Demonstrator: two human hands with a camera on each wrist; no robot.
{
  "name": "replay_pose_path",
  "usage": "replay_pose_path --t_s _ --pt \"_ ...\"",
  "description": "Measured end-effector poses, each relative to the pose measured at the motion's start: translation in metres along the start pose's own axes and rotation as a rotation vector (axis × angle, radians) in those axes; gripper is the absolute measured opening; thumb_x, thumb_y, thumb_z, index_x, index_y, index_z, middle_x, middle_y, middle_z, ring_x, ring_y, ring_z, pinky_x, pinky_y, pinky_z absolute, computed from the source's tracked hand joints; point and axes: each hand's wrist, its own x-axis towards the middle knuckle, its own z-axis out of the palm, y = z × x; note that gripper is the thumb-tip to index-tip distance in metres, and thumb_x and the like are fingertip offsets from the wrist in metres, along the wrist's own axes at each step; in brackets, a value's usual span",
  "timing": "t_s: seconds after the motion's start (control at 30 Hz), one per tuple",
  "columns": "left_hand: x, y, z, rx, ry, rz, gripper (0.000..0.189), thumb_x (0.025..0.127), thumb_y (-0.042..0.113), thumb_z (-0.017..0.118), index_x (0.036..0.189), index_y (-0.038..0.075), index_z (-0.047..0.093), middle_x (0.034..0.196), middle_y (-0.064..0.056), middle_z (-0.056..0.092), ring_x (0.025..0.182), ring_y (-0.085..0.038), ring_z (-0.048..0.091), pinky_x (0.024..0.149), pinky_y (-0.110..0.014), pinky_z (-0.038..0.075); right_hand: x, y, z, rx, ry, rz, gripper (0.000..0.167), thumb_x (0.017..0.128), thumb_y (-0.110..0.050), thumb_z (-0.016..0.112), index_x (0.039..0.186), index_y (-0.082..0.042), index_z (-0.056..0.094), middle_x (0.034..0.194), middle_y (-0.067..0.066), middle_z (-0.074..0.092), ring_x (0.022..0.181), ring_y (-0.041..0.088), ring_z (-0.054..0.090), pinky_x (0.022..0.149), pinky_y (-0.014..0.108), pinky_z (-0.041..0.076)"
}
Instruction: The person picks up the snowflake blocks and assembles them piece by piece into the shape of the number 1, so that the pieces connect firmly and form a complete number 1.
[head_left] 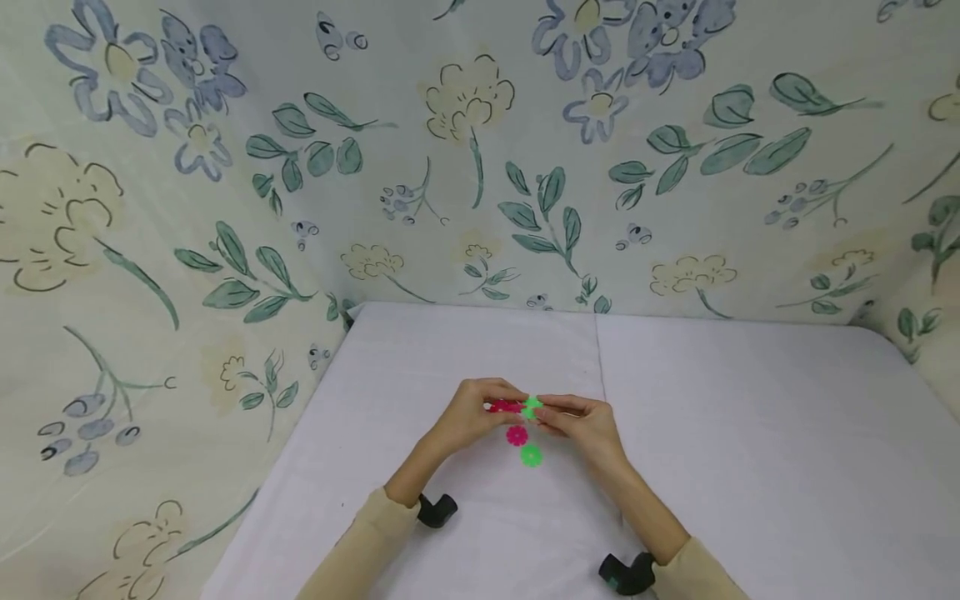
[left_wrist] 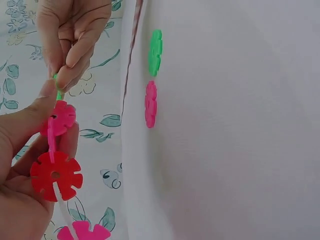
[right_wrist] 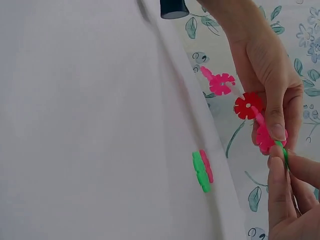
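Above the white table both hands meet at a chain of notched plastic flower discs. My left hand (head_left: pixel 471 415) pinches the chain near its end, at a pink disc (left_wrist: pixel 64 119). A red disc (left_wrist: pixel 56 176) and another pink disc (left_wrist: pixel 85 232) trail from it, with a white piece slotted between them. My right hand (head_left: pixel 592 429) pinches a green disc (head_left: pixel 532 407) between thumb and fingers, its edge right against the held pink disc. Fingers partly cover that joint. On the cloth just below the hands lie a loose pink disc (head_left: pixel 517 436) and a loose green disc (head_left: pixel 531 456).
White cloth (head_left: pixel 750 450) covers the table, with a seam (head_left: pixel 600 358) running front to back. Floral fabric (head_left: pixel 480 192) hangs behind and at the sides. A black wrist device (head_left: pixel 438 511) sits at the left sleeve, another black device (head_left: pixel 628 575) at the right.
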Motion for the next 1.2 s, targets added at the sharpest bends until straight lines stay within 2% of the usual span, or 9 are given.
replay_pose_path --t_s 0.1,0.2,0.43,0.6,0.73,0.8,0.97,1.2 --pt "0.001 -0.003 0.001 -0.020 -0.004 -0.007 0.024 0.087 0.005 0.082 0.111 0.004 0.080 0.108 -0.007 0.079 0.100 -0.020 0.073 0.082 -0.026 0.060 0.000 0.002 0.002 0.016 -0.020 -0.012 0.036 0.090 -0.003 0.078 0.121 0.014 0.069 0.100 0.008 0.080 0.082 0.011 0.078 0.080 0.029 0.063" --pt "0.000 -0.006 0.000 -0.042 -0.021 -0.015 0.022 0.087 0.002 0.081 0.109 0.004 0.081 0.106 -0.009 0.079 0.096 -0.020 0.072 0.077 -0.028 0.060 -0.002 0.004 0.002 -0.013 -0.049 -0.015 0.037 0.090 -0.006 0.080 0.120 0.012 0.070 0.102 0.007 0.080 0.086 0.012 0.078 0.083 0.030 0.063" --pt "-0.001 -0.010 -0.012 -0.019 -0.014 -0.037 0.023 0.083 0.010 0.086 0.106 0.009 0.083 0.104 -0.004 0.080 0.090 -0.015 0.068 0.072 -0.020 0.052 -0.007 0.007 -0.008 -0.255 -0.034 -0.023 0.034 0.091 -0.017 0.081 0.119 0.002 0.075 0.108 0.012 0.080 0.092 0.011 0.076 0.079 0.020 0.060" --pt "-0.002 -0.014 -0.015 -0.014 -0.017 -0.048 0.024 0.081 0.012 0.088 0.104 0.009 0.083 0.102 -0.004 0.081 0.087 -0.011 0.067 0.070 -0.018 0.052 -0.009 0.013 -0.015 -0.366 -0.114 -0.078 0.037 0.089 -0.014 0.082 0.120 0.003 0.074 0.109 0.019 0.078 0.094 0.017 0.075 0.077 0.017 0.057" --pt "-0.006 -0.017 -0.016 -0.008 -0.025 -0.064 0.023 0.081 0.009 0.088 0.103 0.009 0.083 0.101 -0.004 0.081 0.083 -0.006 0.065 0.066 -0.018 0.051 -0.009 0.020 -0.016 -0.470 -0.164 -0.098 0.036 0.083 -0.015 0.087 0.116 -0.002 0.077 0.107 0.015 0.079 0.089 0.015 0.073 0.076 0.017 0.055" --pt "-0.007 -0.017 -0.016 -0.015 -0.028 -0.069 0.022 0.081 0.009 0.087 0.103 0.009 0.083 0.101 -0.005 0.081 0.081 -0.006 0.064 0.063 -0.018 0.052 -0.008 0.022 -0.015 -0.506 -0.155 -0.089 0.036 0.079 -0.016 0.090 0.112 -0.006 0.079 0.103 0.011 0.080 0.085 0.012 0.069 0.076 0.018 0.053" --pt "-0.011 -0.019 -0.018 -0.027 -0.039 -0.087 0.021 0.083 0.009 0.086 0.104 0.011 0.083 0.103 -0.005 0.080 0.078 -0.007 0.063 0.061 -0.018 0.051 -0.006 0.027 -0.013 -0.520 -0.125 -0.088 0.035 0.074 -0.015 0.093 0.107 -0.009 0.080 0.099 0.006 0.079 0.082 0.011 0.065 0.074 0.020 0.050" --pt "-0.014 -0.020 -0.020 -0.041 -0.046 -0.100 0.021 0.084 0.008 0.085 0.104 0.010 0.083 0.103 -0.006 0.080 0.080 -0.009 0.066 0.064 -0.018 0.054 -0.006 0.030 -0.015 -0.548 -0.142 -0.120 0.033 0.072 -0.014 0.093 0.103 -0.010 0.081 0.095 0.004 0.079 0.082 0.012 0.065 0.074 0.020 0.050"
